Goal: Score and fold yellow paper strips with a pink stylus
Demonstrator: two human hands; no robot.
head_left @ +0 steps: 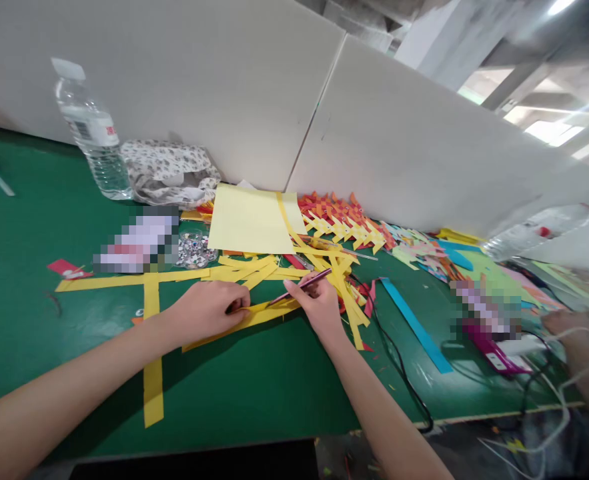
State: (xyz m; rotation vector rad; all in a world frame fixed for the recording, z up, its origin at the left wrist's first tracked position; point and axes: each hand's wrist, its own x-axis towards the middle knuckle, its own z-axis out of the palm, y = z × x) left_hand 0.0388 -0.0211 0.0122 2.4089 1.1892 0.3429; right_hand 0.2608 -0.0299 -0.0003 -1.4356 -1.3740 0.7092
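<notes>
My left hand (210,308) is closed, its curled fingers pinching a yellow paper strip (261,316) at the middle of the green table. In my right hand (320,305) is a slim dark purple pen (288,294), its tip resting at or just over the strip's upper edge. The right fingers also lie close against the strip's right end. More yellow strips (247,271) are heaped just behind both hands. A long yellow strip (153,393) lies under my left forearm, running toward the table's front edge.
Behind the strips are a pale yellow sheet (249,223), a tub of googly eyes (194,250) and red and yellow folded paper pieces (341,223). A water bottle (94,140) stands at left. A black cable (399,373) and a blue strip (417,327) lie right, near another person's hand (571,327).
</notes>
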